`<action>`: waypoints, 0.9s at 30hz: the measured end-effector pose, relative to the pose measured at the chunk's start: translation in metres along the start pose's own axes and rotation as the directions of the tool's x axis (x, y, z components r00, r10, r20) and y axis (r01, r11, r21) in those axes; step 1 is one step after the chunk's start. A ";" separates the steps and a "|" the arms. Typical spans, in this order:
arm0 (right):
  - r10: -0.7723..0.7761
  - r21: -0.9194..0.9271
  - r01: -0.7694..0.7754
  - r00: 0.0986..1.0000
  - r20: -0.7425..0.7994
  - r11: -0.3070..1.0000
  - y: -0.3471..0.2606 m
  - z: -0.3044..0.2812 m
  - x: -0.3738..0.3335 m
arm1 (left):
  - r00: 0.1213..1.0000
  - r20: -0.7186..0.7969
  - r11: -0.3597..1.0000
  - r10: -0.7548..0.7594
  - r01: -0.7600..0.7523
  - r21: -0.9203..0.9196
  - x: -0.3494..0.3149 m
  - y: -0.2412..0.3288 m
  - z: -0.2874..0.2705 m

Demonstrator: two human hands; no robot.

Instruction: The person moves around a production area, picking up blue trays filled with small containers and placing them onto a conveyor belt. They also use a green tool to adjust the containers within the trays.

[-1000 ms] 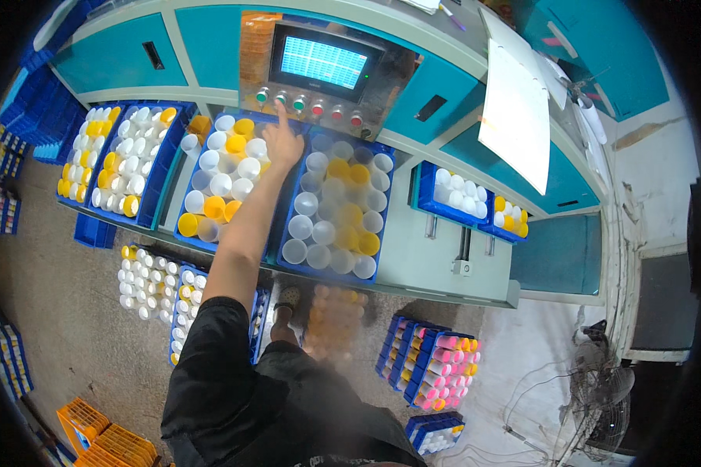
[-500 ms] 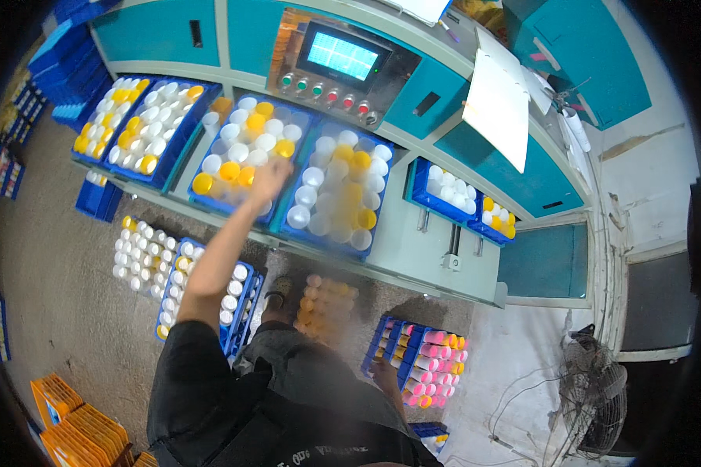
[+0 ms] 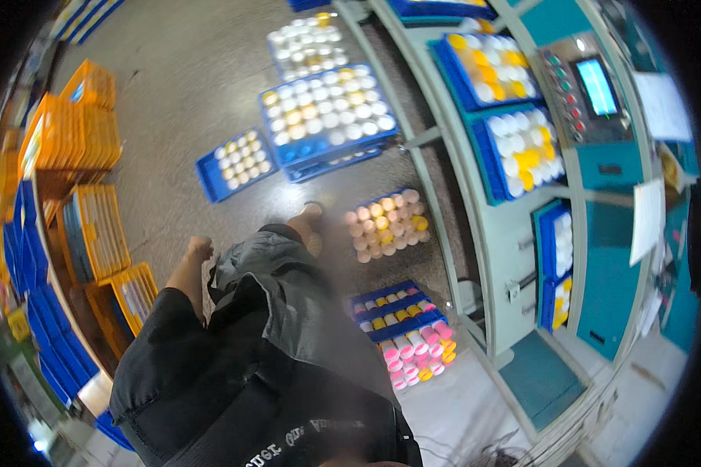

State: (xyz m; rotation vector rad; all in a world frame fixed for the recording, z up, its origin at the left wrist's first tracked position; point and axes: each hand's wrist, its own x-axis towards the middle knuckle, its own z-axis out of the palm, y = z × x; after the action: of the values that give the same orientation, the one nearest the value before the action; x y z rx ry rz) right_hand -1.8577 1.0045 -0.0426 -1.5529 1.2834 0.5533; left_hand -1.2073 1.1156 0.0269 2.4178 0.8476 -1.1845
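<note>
My left hand hangs beside my dark shorts, away from the trays, its fingers curled; I see nothing in it. My right hand is out of sight. On the floor ahead stands a stacked blue tray packed with white and yellow round containers. A smaller blue tray beside it holds white round pieces. Nearer my legs lies a block of pale and yellow cups, and by it a blue tray with pink, white and yellow cups.
Along the right runs a teal machine bench with blue trays of white and yellow containers and a control panel with buttons and a lit screen. Orange crates are stacked at the left, beside blue trays.
My view and body have turned left, so the bench now stands at the right. My left hand has left the bench trays and dropped to my side; my right hand has gone from view.
</note>
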 end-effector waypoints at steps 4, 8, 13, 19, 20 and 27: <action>-0.228 -0.373 0.234 0.972 0.062 0.898 -0.023 -0.023 0.014 | 0.928 0.124 0.934 0.352 -0.340 -0.108 -0.055 -0.023 -0.040; -0.285 -0.756 0.424 0.904 0.319 0.498 -0.077 -0.092 0.058 | 0.807 0.290 0.853 0.514 -0.445 -0.272 -0.045 -0.057 -0.053; 0.086 0.371 -0.010 0.979 -0.187 0.929 -0.219 -0.136 0.130 | 0.935 0.152 0.939 0.321 -0.293 -0.180 0.042 -0.149 -0.125; -0.032 -0.011 0.030 0.904 -0.427 0.999 -0.428 -0.049 0.193 | 0.974 0.220 0.782 -0.054 0.178 -0.597 0.136 -0.273 -0.253; -0.052 0.100 0.081 0.965 -0.258 0.992 -0.455 -0.024 0.190 | 0.980 0.180 0.752 -0.081 0.179 -0.634 0.145 -0.287 -0.270; -0.250 -0.238 0.325 0.921 0.298 0.915 -0.647 0.160 0.175 | 0.962 0.115 0.665 -0.247 0.254 -0.703 0.240 -0.282 -0.385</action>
State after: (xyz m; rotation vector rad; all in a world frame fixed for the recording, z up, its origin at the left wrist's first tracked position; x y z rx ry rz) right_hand -1.1706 1.0225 0.0103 -1.7993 0.7760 0.7458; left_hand -1.0373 1.6206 0.0633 1.6762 1.3702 -0.7274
